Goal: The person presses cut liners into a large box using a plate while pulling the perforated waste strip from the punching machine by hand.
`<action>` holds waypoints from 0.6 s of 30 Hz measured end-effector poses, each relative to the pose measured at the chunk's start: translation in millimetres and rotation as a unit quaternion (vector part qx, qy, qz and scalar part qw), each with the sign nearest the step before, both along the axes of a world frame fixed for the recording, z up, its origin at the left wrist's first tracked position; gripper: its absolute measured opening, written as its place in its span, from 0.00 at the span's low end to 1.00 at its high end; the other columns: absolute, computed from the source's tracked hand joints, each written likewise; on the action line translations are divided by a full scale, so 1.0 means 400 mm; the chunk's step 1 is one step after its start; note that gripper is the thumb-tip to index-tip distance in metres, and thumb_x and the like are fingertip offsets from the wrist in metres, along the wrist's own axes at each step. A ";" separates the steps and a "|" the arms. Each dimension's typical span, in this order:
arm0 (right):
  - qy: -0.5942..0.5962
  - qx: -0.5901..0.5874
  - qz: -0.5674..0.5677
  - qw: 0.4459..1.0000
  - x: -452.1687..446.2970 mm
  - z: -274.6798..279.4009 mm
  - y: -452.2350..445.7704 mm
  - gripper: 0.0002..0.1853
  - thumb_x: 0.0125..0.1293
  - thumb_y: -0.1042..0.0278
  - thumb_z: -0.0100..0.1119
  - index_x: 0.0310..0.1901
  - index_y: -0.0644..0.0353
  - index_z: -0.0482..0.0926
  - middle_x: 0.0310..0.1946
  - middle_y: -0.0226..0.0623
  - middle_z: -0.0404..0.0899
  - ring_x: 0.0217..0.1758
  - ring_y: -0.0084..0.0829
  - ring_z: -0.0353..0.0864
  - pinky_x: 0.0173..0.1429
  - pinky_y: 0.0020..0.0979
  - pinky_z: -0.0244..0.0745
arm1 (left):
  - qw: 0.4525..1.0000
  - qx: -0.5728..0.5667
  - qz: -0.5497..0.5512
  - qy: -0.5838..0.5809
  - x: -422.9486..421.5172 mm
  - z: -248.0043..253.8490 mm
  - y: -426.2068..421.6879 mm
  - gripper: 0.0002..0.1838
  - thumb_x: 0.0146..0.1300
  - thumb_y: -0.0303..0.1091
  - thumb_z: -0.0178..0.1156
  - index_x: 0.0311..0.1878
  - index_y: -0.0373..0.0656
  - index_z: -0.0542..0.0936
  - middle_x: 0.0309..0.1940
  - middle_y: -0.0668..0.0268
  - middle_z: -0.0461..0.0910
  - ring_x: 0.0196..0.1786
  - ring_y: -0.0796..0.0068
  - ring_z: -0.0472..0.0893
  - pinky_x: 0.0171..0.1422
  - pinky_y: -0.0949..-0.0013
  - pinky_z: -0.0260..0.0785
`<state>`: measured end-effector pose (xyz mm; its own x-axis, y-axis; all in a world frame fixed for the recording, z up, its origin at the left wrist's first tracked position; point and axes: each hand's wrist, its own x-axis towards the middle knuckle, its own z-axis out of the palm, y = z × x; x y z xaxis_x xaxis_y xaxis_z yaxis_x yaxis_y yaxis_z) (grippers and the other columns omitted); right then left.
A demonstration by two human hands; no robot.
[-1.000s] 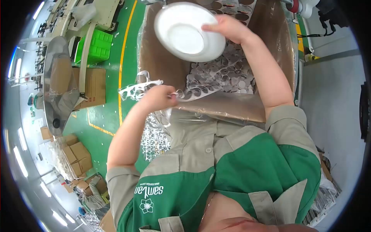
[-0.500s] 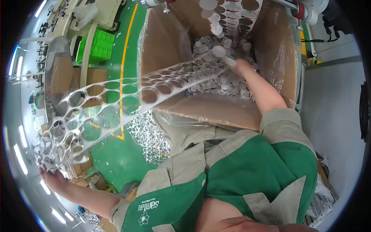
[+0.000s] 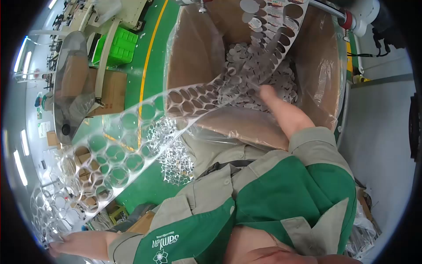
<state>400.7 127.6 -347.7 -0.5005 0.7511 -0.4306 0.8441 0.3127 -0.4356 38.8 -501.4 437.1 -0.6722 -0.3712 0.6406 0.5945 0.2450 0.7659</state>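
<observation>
My left hand [image 3: 63,245], low at the far left, is closed on the gathered end of a long shiny perforated strip [image 3: 125,152] full of round holes. The strip stretches up and right from there into a large cardboard box [image 3: 237,124] lined with clear plastic. Inside the box, my right hand [image 3: 267,93] is closed beside the strip, with a narrow pale piece at its fingers that blur keeps me from identifying. Loose grey and whitish discs [image 3: 281,86] lie heaped under it. Another printed strip with round holes [image 3: 285,33] hangs into the box from the top.
A metal bar with a red collar [image 3: 347,20] crosses above the box's right corner. Tangled perforated scrap [image 3: 173,154] lies on the green floor left of the box. A green crate [image 3: 121,47] and a brown carton [image 3: 112,88] stand beside machinery at upper left.
My left hand has moved down, drawing the strip lower and spreading it flatter. My right hand has shifted slightly down and left. The hanging strip now reaches further down over the discs.
</observation>
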 end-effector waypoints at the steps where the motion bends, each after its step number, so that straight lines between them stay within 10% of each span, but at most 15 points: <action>1: 0.028 -0.018 -0.058 0.998 0.039 -0.002 0.022 0.16 0.51 0.59 0.60 0.42 0.55 0.80 0.38 0.44 0.80 0.42 0.45 0.78 0.46 0.43 0.72 | 1.000 0.007 -0.010 -0.012 -0.014 -0.007 -0.011 0.16 0.60 0.37 0.54 0.49 0.38 0.75 0.43 0.61 0.77 0.45 0.67 0.76 0.47 0.65 0.69; 6: -0.125 -0.016 0.185 0.975 -0.058 0.223 0.223 0.19 0.49 0.55 0.65 0.40 0.58 0.81 0.38 0.45 0.80 0.39 0.43 0.80 0.44 0.41 0.74 | 0.960 0.033 -0.238 -0.147 -0.233 -0.114 -0.015 0.16 0.60 0.39 0.54 0.47 0.39 0.75 0.39 0.62 0.78 0.41 0.69 0.76 0.40 0.69 0.69; 8: -0.042 0.082 0.279 0.956 -0.093 0.401 0.251 0.21 0.49 0.53 0.65 0.41 0.59 0.80 0.35 0.44 0.81 0.37 0.42 0.80 0.43 0.39 0.74 | 0.825 0.000 -0.487 -0.287 -0.413 -0.254 0.017 0.16 0.60 0.40 0.54 0.46 0.39 0.75 0.37 0.63 0.78 0.40 0.70 0.76 0.37 0.70 0.69; 10: 0.055 0.013 0.315 0.948 -0.094 0.611 0.277 0.21 0.52 0.53 0.63 0.41 0.60 0.79 0.35 0.44 0.81 0.38 0.41 0.80 0.45 0.38 0.72 | 0.845 -0.111 -0.342 -0.396 -0.588 -0.494 0.139 0.23 0.61 0.42 0.56 0.55 0.38 0.71 0.41 0.63 0.76 0.41 0.68 0.76 0.40 0.72 0.68; 11: 0.059 0.050 0.276 0.958 -0.067 0.728 0.259 0.21 0.53 0.52 0.63 0.40 0.61 0.79 0.34 0.44 0.81 0.37 0.39 0.79 0.43 0.37 0.72 | 0.846 -0.212 -0.263 -0.413 -0.412 -0.582 0.333 0.24 0.60 0.44 0.57 0.56 0.41 0.71 0.43 0.65 0.75 0.41 0.68 0.76 0.39 0.70 0.69; 15: 0.216 0.042 0.150 0.964 0.181 1.131 0.120 0.18 0.58 0.57 0.60 0.42 0.63 0.78 0.33 0.36 0.81 0.35 0.26 0.76 0.42 0.29 0.70 | 0.507 -0.563 -0.224 -0.613 -0.359 -0.811 0.615 0.29 0.52 0.51 0.65 0.55 0.49 0.71 0.52 0.59 0.68 0.46 0.51 0.74 0.40 0.40 0.69; 17: 0.334 0.081 0.047 0.938 0.354 1.240 0.011 0.14 0.60 0.62 0.59 0.43 0.63 0.78 0.33 0.31 0.81 0.36 0.20 0.75 0.42 0.25 0.69 | 0.508 -0.615 -0.213 -0.564 -0.289 -0.881 0.734 0.23 0.50 0.50 0.67 0.42 0.43 0.78 0.40 0.61 0.74 0.37 0.60 0.75 0.34 0.46 0.68; 18: 0.396 0.109 -0.009 0.911 0.441 1.284 -0.058 0.13 0.61 0.64 0.59 0.43 0.63 0.78 0.33 0.28 0.81 0.36 0.17 0.74 0.42 0.23 0.69 | 0.565 -0.511 -0.386 -0.521 -0.410 -1.014 0.705 0.19 0.50 0.47 0.68 0.36 0.40 0.79 0.30 0.65 0.76 0.32 0.67 0.74 0.31 0.56 0.65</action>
